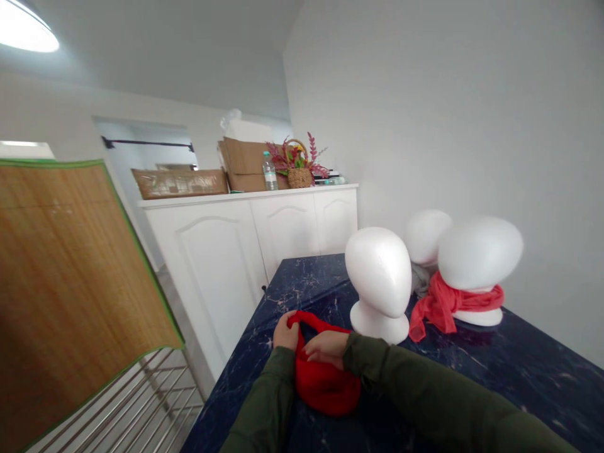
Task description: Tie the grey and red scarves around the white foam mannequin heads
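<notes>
Your left hand (pixel 285 331) closed on red scarf (pixel 326 391), pinching up its edge; right hand (pixel 325 350) lies across bunch, keeping folds gathered, grip unclear. Scarf sits on blue marble table (pixel 302 296), just beside foam mannequin head (pixel 379 277).

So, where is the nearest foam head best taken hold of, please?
Probably around the narrow neck of the foam head, just above its flared base, coming from the near left side. The neck pinches in, giving fingers a hold, while the smooth dome offers little grip, and the scarfed head stands beyond on the right.
</notes>
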The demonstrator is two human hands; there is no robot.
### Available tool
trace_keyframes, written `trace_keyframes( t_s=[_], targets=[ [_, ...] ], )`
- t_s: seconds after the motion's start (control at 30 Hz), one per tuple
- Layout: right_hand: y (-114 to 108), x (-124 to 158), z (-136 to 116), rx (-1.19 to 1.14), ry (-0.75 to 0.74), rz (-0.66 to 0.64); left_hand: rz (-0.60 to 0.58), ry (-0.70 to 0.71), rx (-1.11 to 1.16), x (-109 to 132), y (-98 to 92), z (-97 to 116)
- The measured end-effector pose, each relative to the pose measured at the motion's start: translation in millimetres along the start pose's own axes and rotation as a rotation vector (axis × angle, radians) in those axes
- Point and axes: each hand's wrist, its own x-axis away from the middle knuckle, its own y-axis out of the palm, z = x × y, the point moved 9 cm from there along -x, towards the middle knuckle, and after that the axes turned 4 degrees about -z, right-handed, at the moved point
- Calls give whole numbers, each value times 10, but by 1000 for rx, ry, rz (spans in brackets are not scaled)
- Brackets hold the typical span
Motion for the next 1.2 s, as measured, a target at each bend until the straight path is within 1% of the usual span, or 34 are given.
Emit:
trace_keyframes(
  t_s=[0.07, 0.1, 0.13, 0.17, 0.2, 0.23, 0.27, 0.3, 0.37, 0.4, 0.43, 0.47, 0.53, 0.57, 0.63, 0.7, 0.77, 0.8, 0.87, 0.93, 1.0, 1.07, 1.13, 1.2],
  targets=[
    [401, 51, 112, -237, 139, -139, 9, 10, -14, -28, -45, -23],
    [597, 124, 145, -394, 217, -204, 15, 7, -21, -43, -70, -46],
    [747, 216, 143, -545, 278, -243, 22, 0, -29, -59, -94, -74],
    [826, 309, 114, -655, 316, -245, 29, -9, -35, -73, -113, -102],
    [827, 391, 68, -684, 323, -216, 34, -18, -40, -85, -126, -126],
    [765, 457, 4, -627, 299, -181, 37, -24, -45, -95, -131, -144],
    [627, 498, -73, -481, 241, -119, 37, -25, -49, -101, -128, -152],
    [424, 518, -170, -265, 156, -23, 35, -23, -52, -104, -119, -151],
    [-19, 532, -371, 247, -10, 218, 27, -10, -60, -101, -89, -135],
    [-192, 512, -402, 470, -33, 310, 21, -1, -64, -97, -73, -125],
    [-340, 461, -364, 635, -7, 371, 13, 7, -68, -94, -58, -117],
    [-460, 378, -256, 740, 64, 384, 6, 15, -75, -91, -46, -111],
    [-654, 177, -22, 825, 187, 371, -7, 30, -92, -90, -30, -103],
    [-745, 77, 45, 836, 212, 387, -14, 39, -104, -90, -24, -97],
    [-924, -101, 43, 854, 198, 479, -29, 60, -139, -90, -7, -78],
    [-1056, -238, -56, 868, 152, 587, -57, 90, -187, -79, 33, -40],
    [-1094, -316, -158, 868, 95, 674, -102, 127, -241, -47, 102, 5],
    [-1070, -327, -184, 863, 66, 704, -127, 147, -266, -23, 143, 28],
    [-946, -287, -167, 850, 18, 738, -183, 188, -305, 37, 232, 68],
    [-739, -170, -102, 845, -62, 719, -241, 229, -329, 101, 322, 103],
    [-533, 48, -59, 820, -194, 677, -299, 272, -337, 158, 404, 138],
    [-432, 386, -60, 772, -322, 677, -344, 315, -332, 198, 465, 179],
    [-422, 774, -80, 755, -393, 689, -365, 350, -323, 213, 496, 214],
    [-449, 1133, -84, 784, -403, 674, -367, 364, -319, 203, 500, 227]
  ],
)
